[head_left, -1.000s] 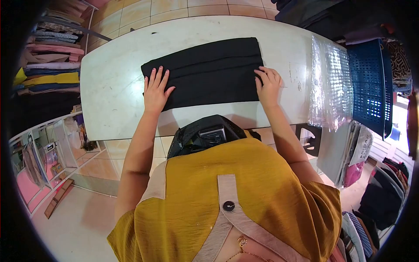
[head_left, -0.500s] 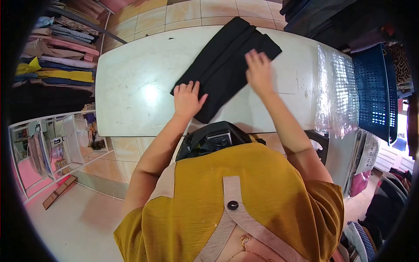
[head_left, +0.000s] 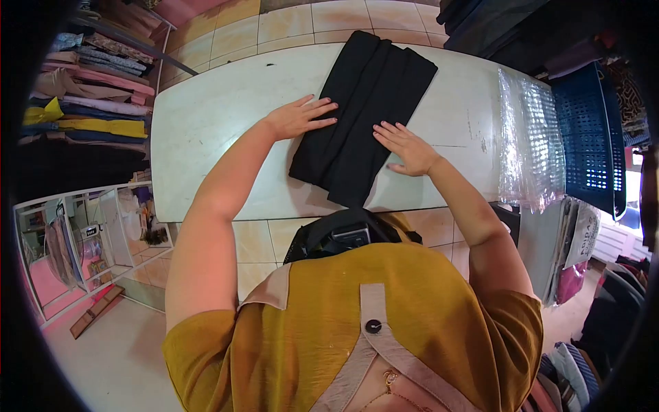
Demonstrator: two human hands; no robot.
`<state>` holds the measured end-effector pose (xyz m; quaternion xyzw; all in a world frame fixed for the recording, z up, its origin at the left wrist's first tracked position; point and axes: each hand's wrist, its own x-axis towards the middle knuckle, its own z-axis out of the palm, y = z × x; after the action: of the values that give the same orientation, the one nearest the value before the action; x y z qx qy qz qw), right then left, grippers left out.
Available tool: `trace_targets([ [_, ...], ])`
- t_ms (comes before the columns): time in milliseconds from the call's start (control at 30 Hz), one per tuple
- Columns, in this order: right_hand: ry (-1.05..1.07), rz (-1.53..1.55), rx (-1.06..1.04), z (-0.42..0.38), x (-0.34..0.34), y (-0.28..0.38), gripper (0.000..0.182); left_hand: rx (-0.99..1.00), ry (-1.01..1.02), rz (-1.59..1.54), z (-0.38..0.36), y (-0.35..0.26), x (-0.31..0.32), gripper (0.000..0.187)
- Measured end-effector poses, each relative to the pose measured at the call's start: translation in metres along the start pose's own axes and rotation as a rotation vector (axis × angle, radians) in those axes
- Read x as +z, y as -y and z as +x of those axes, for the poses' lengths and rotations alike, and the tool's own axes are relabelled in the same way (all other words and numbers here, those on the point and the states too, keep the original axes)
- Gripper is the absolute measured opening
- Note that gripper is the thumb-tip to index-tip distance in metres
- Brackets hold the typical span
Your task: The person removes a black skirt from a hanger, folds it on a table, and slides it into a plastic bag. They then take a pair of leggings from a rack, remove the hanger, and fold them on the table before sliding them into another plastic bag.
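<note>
A folded black cloth (head_left: 364,117) lies on the white table (head_left: 220,137), its long side slanting up and to the right. My left hand (head_left: 300,117) touches its left edge with the fingers spread. At the right edge, lower down, my right hand (head_left: 406,147) rests with its fingertips on the fabric and its thumb apart. Neither hand grips the cloth, and several lengthwise folds show on its surface.
Clear plastic packaging (head_left: 528,137) lies at the table's right end, beside a blue basket (head_left: 587,137). Folded clothes (head_left: 103,123) fill a shelf on the left. A black bag (head_left: 343,233) is between my body and the table's near edge.
The cloth has turned to a steeper angle. My left hand has moved up and right to its left edge; my right hand has come down to its right edge.
</note>
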<state>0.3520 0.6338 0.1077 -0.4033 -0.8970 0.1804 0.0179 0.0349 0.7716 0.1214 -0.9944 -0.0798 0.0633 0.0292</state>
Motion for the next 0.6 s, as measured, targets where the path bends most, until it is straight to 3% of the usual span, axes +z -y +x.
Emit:
trace_targets([
  [67, -0.007, 0.010, -0.034, 0.002, 0.001, -0.002, 0.076, 0.154, 0.029, 0.016, 0.020, 0.010, 0.008, 0.068],
  [167, -0.026, 0.001, -0.061, 0.002, 0.001, -0.005, 0.077, 0.240, 0.128, -0.089, 0.031, 0.018, 0.012, 0.065],
  [200, -0.028, 0.000, -0.055, 0.002, 0.001, -0.006, 0.077, 0.263, 0.077, -0.140, 0.030, 0.022, 0.015, 0.063],
  [467, -0.075, -0.160, -0.091, 0.005, 0.015, -0.015, 0.068, 0.346, -0.054, -0.142, 0.041, 0.023, 0.007, 0.046],
  [533, -0.101, -0.087, -0.094, 0.004, 0.016, -0.016, 0.067, 0.283, 0.131, -0.297, 0.047, 0.025, 0.006, 0.041],
  [600, -0.126, -0.011, -0.095, 0.004, 0.015, -0.017, 0.066, 0.265, 0.101, -0.342, 0.049, 0.027, 0.016, 0.043],
])
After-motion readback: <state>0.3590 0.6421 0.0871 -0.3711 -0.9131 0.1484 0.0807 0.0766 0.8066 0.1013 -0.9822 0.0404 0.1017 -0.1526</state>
